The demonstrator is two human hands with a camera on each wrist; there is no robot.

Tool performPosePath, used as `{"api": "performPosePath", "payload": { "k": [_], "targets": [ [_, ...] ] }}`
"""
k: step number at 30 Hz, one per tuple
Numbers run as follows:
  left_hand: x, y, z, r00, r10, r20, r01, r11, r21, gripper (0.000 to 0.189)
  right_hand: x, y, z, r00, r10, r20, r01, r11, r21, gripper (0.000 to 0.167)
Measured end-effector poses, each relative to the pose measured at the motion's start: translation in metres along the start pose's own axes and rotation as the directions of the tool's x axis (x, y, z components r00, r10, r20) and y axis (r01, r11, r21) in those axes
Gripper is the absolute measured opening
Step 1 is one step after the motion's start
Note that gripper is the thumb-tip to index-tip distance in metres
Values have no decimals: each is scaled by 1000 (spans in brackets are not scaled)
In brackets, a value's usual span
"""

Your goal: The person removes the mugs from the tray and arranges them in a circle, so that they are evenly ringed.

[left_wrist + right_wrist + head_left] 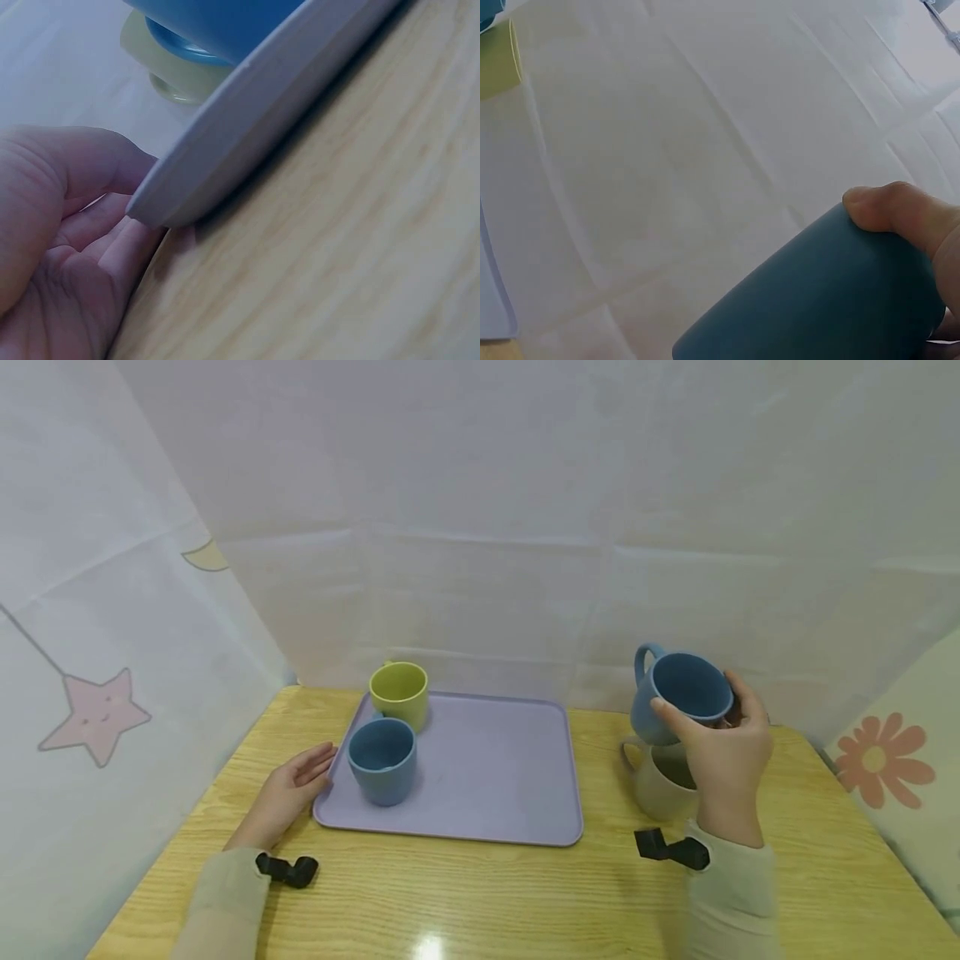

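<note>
My right hand [723,752] grips a blue mug [648,714] by its side, thumb at the rim and fingers round the far wall. The mug tilts, its handle pointing away to the left. In the right wrist view my thumb presses the edge of this blue mug [817,292]. Just below it in the head view is a beige mug [660,789], partly covered by the blue mug and my hand. My left hand [288,789] rests at the left edge of a lilac tray [495,768], fingers fairly straight; the left wrist view has them right at the tray's rim [217,150].
On the tray's left side stand a second blue mug [384,781] and, behind it, a yellow-green mug [408,706]. The tray lies on a wooden table [450,893]. A pale cloth [480,527] hangs behind the table and along both sides.
</note>
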State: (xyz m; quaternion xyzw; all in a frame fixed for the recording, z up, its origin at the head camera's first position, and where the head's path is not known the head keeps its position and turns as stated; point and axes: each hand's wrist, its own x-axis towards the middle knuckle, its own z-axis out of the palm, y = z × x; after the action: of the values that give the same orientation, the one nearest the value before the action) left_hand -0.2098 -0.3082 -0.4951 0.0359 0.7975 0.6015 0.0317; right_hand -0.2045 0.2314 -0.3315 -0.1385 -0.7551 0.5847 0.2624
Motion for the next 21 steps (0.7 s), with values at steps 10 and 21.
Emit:
{"api": "performPosePath", "payload": {
  "k": [10,21],
  "targets": [
    [0,1,1,1000,2,1,-2,1000,3,63,17,9,-39,985,111,-135,-86,981,173,91],
    [0,0,1,1000,4,-7,-3,1000,7,63,32,30,-75,949,112,-296,-97,993,63,91]
  ]
}}
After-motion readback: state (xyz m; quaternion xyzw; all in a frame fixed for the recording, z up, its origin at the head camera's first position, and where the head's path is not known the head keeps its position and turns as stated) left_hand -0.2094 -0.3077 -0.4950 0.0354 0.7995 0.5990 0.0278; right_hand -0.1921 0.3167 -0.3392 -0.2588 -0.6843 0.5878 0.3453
